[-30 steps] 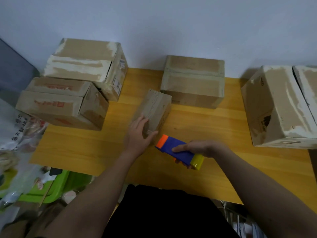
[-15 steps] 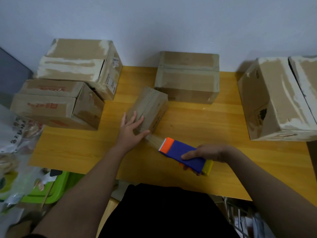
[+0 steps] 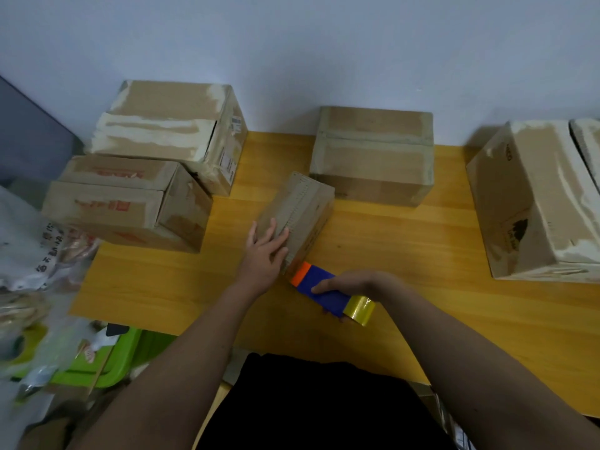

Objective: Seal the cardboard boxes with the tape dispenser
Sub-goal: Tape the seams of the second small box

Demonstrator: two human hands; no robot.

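Far left off the desk there's a blurry pile of plastic bags and a green bin, can't make out much else there. On the wooden table, back-left corner has two cardboard boxes side by side: a bigger taped one by the wall w/ a red-printed box just in front of it. Mid table is the small box, turned at an angle. Left hand lies flat on its near end, fingers straight and spread a bit, pressing down, not curled round anything. Right next to it the tape dispenser, blue body w/ orange tip, the tip touching or nearly touching the box's near bottom corner, yellowish tape roll at the back end. Right hand is wrapped round the dispenser body, index finger laid along the top. Behind the small box, near the wall, sits a medium box. Far right, well apart, a large box w/ worn whitish tape, and another box edge cut off by the frame.
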